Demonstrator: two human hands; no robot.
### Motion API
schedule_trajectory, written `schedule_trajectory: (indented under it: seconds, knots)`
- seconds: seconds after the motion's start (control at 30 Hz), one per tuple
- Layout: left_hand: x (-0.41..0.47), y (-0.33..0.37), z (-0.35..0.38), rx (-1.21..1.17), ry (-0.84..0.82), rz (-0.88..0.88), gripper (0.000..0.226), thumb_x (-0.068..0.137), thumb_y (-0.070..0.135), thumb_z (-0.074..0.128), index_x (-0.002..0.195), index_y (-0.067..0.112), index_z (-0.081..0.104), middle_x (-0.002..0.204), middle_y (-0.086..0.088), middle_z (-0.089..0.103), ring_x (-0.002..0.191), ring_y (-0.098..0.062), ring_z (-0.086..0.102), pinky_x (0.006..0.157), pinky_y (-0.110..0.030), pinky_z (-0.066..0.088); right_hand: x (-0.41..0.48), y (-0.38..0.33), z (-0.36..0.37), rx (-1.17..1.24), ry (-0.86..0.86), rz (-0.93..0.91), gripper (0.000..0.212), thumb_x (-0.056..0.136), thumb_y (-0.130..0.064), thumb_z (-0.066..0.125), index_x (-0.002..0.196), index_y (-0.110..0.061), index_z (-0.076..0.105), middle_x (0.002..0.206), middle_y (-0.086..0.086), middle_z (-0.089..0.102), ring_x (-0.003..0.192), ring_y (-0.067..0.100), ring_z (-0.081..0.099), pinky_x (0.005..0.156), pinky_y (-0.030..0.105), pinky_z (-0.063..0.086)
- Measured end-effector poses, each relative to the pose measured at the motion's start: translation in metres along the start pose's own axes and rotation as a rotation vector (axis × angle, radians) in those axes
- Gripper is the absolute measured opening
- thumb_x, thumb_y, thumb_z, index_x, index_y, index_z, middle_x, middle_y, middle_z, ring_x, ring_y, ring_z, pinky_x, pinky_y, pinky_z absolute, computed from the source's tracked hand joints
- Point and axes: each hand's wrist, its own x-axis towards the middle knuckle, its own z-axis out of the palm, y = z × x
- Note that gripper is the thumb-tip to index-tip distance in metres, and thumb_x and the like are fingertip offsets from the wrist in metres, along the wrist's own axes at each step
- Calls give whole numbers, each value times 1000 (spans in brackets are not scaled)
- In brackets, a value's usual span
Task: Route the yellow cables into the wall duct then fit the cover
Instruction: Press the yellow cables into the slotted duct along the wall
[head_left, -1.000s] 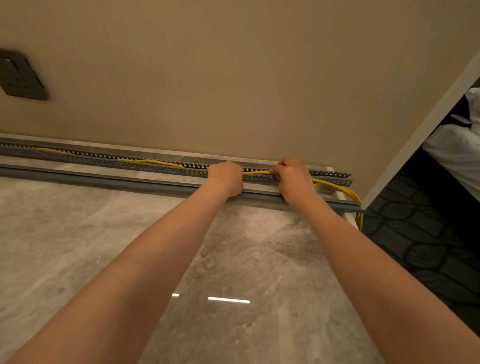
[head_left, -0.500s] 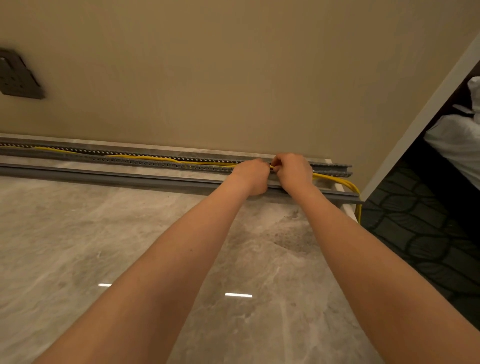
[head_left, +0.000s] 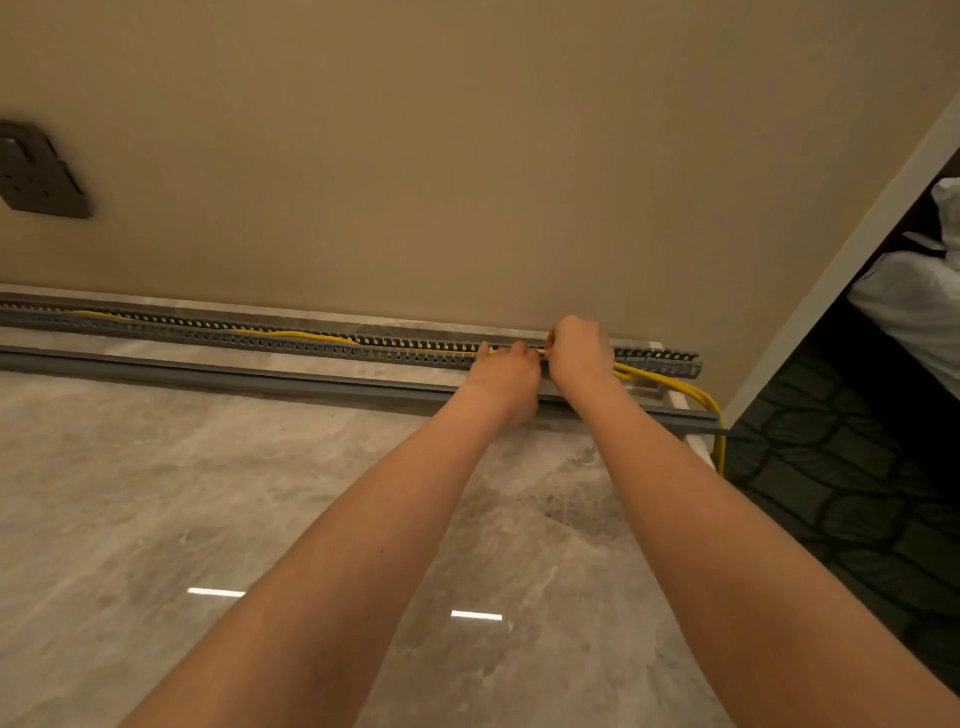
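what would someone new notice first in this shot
Two bare arms reach forward, the left hand and right hand close together, pinching the yellow cables at the slotted grey duct along the wall's foot. The long grey cover lies loose on the marble floor just before it.

There is a single view, from a camera worn on the person's head, looking forward and steeply down along both bare forearms. The left hand (head_left: 506, 376) and right hand (head_left: 579, 349) sit just above centre, near arm's reach. Beyond them rises the plain beige wall (head_left: 415, 156); beneath the forearms spreads glossy grey marble floor (head_left: 156, 493). Wide-angle distortion bends the edges.
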Motion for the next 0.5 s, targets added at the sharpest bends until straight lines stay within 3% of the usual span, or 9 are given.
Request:
schedule_trajectory:
  seconds: [0.13,0.27,0.4,0.5]
  knots:
    - [0,3,-3,14,-7,-1,52,92,10,45,141,2,31,142,-16,41,133,-33,43,117,-54,15,-2,9,2,-51,28,-13,25,93,-16,53,112,-9,68,130,16,48,125,33,44,100,45,40]
    - [2,10,-5,90,-12,-32,48,93,11,46,139,4,37,140,-15,42,129,-33,46,115,-56,21,-6,16,-4,-94,5,-126,25,92,-24,55,109,-15,70,125,14,56,121,32,48,100,43,41]
    - [6,10,-7,48,9,-46,43,93,14,47,134,4,44,134,-14,46,124,-33,50,102,-48,40,-14,33,-14,-176,-19,-245,32,87,-14,55,118,-19,64,122,14,56,117,33,52,96,40,42]
    - [9,7,-13,53,-8,-63,42,92,16,49,133,6,47,133,-12,48,123,-32,51,98,-46,44,-18,50,-20,-246,54,-242,38,83,-5,56,120,-13,57,122,12,56,117,32,50,95,39,42]
